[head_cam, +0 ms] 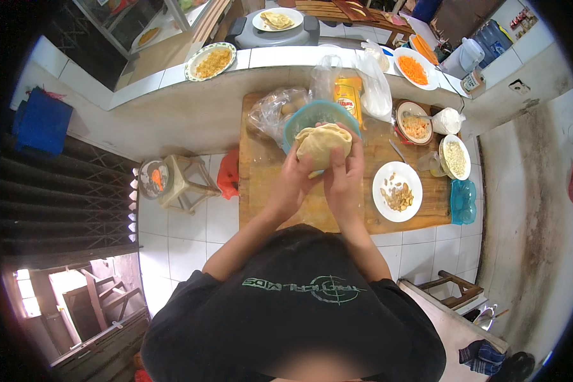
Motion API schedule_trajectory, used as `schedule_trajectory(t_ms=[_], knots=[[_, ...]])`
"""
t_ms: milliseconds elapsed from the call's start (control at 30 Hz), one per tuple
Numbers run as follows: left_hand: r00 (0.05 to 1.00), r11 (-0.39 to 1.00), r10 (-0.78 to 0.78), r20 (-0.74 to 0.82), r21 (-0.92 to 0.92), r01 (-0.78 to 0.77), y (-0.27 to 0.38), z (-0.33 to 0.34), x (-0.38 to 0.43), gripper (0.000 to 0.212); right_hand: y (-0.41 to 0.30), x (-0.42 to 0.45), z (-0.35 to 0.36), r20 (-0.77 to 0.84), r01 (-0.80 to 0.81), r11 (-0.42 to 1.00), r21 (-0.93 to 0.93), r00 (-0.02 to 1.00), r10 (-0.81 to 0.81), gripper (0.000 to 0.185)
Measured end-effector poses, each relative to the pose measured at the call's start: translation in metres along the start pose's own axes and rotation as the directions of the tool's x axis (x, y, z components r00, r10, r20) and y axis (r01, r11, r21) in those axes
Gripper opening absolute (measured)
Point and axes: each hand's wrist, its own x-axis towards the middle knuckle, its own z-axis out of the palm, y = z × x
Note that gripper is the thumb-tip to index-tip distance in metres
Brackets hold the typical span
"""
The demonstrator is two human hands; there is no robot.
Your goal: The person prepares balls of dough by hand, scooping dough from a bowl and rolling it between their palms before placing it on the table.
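Note:
A lump of pale yellow dough [322, 143], folded along its far edge, is held up in front of me. My left hand [293, 179] cups its left side, and my right hand [346, 174] grips the other side with the thumb on the near face. Behind and beneath the dough, a turquoise plastic bowl [321, 109] stands on the wooden table [272, 200]; the dough and hands hide part of its inside. To the right of my hands lies a white plate [387, 210] with chopped brown pieces. A piece of cutlery [397, 150] rests beyond that plate.
Behind the bowl are a clear bag of round items [286, 107], a yellow packet [347, 93] and a white-filled bag [376, 90]. A dish of shredded food [415, 125], a bowl of pale bits [454, 155] and a blue tray [463, 203] line the right. Shredded carrot [412, 69] sits on the ledge.

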Motion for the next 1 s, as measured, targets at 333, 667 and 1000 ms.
schedule_trajectory(t_ms=[333,667,1000], knots=[[0.94,0.815,0.33,0.082,0.478,-0.328,0.022,-0.009,0.0,0.053,-0.017,0.01,0.012,0.17,0.079,0.967,-0.243,0.985,-0.038,0.047],[0.97,0.481,0.239,0.04,0.863,-0.154,0.039,-0.015,0.012,0.045,0.012,0.017,0.003,0.048,0.06,0.905,-0.421,0.998,-0.044,0.026],[0.987,0.989,0.147,-0.061,0.037,-0.145,-0.003,-0.019,0.006,0.071,0.003,0.016,0.008,0.181,0.218,0.851,-0.477,0.972,-0.148,0.031]])
